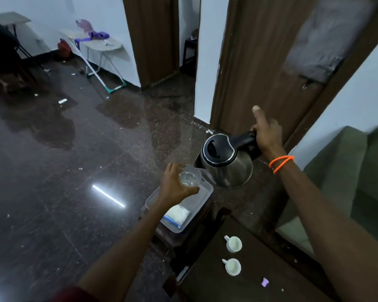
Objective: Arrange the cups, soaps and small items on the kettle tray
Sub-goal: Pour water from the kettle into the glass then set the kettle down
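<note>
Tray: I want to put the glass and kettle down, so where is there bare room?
The tray is bare at its far end, under the glass in the left hand; a white packet fills the near end. The dark table is bare left of the two cups. The right hand holds the kettle.

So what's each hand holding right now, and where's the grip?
The left hand grips the clear glass around its side. The right hand holds the kettle by its black handle.

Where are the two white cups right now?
Both white cups stand on the dark table at lower right, near the right forearm, apart from the tray.
</note>
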